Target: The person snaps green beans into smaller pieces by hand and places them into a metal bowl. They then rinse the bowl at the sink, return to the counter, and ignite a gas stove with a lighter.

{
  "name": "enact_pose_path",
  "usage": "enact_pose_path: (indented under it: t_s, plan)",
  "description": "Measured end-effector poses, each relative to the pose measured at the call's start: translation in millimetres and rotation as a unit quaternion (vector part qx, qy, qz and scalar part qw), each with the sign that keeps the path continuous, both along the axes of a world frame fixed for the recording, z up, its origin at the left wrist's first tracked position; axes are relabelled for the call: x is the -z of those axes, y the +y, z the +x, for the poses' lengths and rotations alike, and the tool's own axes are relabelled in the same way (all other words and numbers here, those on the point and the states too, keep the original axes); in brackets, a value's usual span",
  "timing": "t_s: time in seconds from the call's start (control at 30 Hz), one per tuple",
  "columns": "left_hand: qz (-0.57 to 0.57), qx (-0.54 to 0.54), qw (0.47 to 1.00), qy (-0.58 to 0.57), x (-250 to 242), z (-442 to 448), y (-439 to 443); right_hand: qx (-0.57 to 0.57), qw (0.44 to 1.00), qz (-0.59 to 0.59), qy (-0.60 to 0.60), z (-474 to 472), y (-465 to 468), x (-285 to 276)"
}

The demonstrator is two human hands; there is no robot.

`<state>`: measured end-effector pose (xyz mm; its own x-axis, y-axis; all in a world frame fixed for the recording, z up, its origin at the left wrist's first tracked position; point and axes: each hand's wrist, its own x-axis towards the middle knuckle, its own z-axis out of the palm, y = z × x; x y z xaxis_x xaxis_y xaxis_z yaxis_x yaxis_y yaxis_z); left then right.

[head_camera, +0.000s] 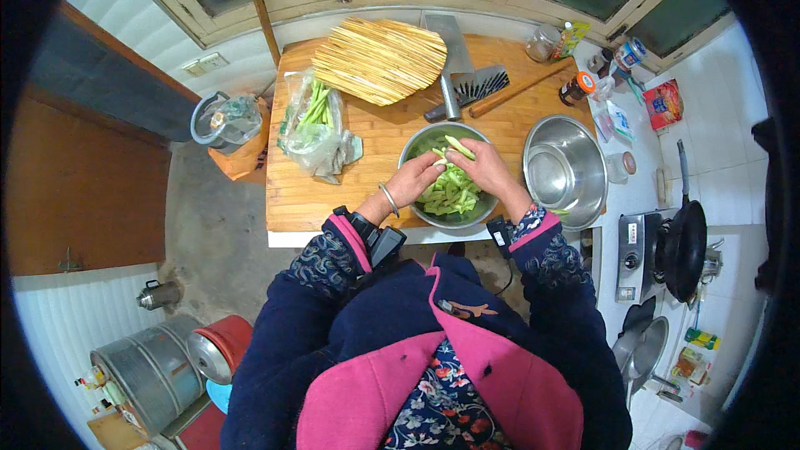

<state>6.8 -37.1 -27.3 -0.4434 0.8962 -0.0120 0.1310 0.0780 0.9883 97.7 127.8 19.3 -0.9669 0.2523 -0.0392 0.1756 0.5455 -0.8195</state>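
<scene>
Both my hands are above a metal bowl (409, 203) that holds cut pieces of a green stalk vegetable (455, 192). My right hand (490, 169) grips a light green stalk piece (460, 147) between thumb and fingers. At the bowl's left side, my left hand (412, 178) pinches a small green piece (440, 155), its fingertips close to the right thumb. A silver bangle (389, 200) circles the left wrist. Just right of this bowl stands a wider steel basin (565, 169), with a bit of green (559, 212) near its front rim.
A wooden board (375, 200) carries a plastic bag of green stalks (312, 119), a round stalk mat (381, 59), a cleaver (451, 50), a second dark-handled blade (481, 84) and a rolling pin (522, 87). Jars (576, 89) line the right. A wok (685, 253) sits on a gas stove (637, 256).
</scene>
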Motion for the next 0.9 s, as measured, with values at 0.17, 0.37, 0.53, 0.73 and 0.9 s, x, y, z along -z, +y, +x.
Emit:
enact_pose_path:
  t_s: [0.17,0.37,0.53,0.73,0.9]
  plan:
    - [-0.002,0.047,0.973,-0.226,-10,-3,-10,0.011,0.988,-0.151,-0.032,4,-6,8]
    - [0.145,-0.015,0.860,-0.489,-15,19,10,0.183,0.756,-0.626,0.050,5,-34,20]
    - [-0.025,-0.012,0.977,-0.210,15,2,11,0.215,0.975,-0.065,0.005,9,-30,37]
    - [-0.038,0.064,0.990,0.119,21,-4,12,0.092,0.995,-0.048,0.003,17,-22,34]
    - [-0.115,0.132,0.965,0.196,-5,-14,14,0.066,0.984,-0.166,-0.023,15,-12,15]
